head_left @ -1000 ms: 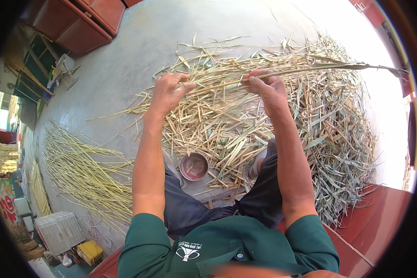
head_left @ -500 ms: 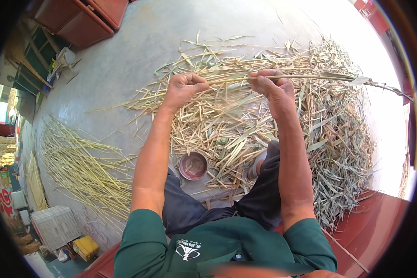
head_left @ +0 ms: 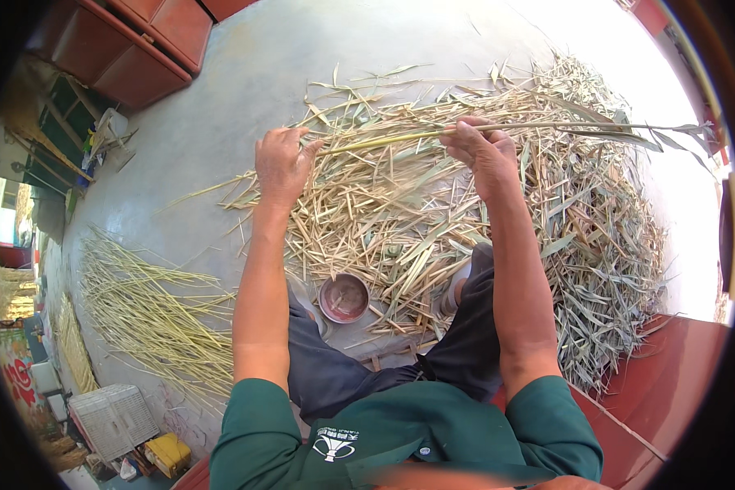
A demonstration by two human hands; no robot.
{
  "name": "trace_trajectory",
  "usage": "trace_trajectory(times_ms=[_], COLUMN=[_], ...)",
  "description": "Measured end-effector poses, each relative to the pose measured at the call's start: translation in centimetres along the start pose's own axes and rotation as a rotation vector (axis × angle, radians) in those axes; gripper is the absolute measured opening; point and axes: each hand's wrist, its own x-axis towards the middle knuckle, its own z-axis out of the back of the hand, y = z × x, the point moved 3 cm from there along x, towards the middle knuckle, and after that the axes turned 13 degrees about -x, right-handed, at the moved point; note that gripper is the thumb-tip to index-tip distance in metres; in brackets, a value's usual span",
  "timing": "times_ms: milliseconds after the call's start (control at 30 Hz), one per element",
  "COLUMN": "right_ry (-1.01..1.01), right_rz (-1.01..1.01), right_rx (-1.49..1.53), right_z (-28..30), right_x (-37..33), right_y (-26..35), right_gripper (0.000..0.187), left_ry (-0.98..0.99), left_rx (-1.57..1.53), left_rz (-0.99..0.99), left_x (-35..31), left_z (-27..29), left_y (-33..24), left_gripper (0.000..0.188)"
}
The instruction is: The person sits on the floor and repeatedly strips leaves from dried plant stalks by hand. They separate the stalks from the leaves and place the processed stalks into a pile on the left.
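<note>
A person in a green shirt (head_left: pixel 400 429) has both hands out over a floor strewn with dry straw, with one long stalk (head_left: pixel 392 140) stretched between them across the twelve o'clock side. The right hand (head_left: pixel 488 159), toward two o'clock, pinches the stalk between thumb and fingers, closed tight, and its leafy end (head_left: pixel 645 131) runs on past that hand toward two. The left hand (head_left: pixel 282 170), between ten and eleven, has its fingers bent and its thumb touching the stalk — whether they close right round it I cannot tell, since the fingertips are partly hidden. Below the hands, loose straw (head_left: pixel 359 220) covers the floor (head_left: pixel 253 65), thickening at three o'clock into a heap of grey-green leaves (head_left: pixel 600 261). A small round bowl (head_left: pixel 344 297) sits near the middle, toward seven, between the person's feet. At half past eight lies a spread of bare yellow-green stems (head_left: pixel 159 306); farther out, toward eight, stands a white wire crate (head_left: pixel 114 416), with a yellow box (head_left: pixel 168 453) just beside it.
</note>
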Motion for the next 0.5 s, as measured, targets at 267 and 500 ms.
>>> trace_trajectory(times_ms=[267, 500], right_ry=[-0.03, -0.117], right_rz=[0.025, 0.006], right_rx=[0.038, 0.051], right_z=[-2.1, -2.2], right_x=[-0.3, -0.2], right_y=[-0.1, -0.2], right_gripper=[0.026, 0.027], left_ry=[0.137, -0.051], left_rx=[-0.175, -1.005], left_rz=[-0.16, 0.41], left_x=[0.7, 0.4], left_z=[-1.4, -2.6], left_y=[-3.1, 0.9], left_gripper=[0.026, 0.018])
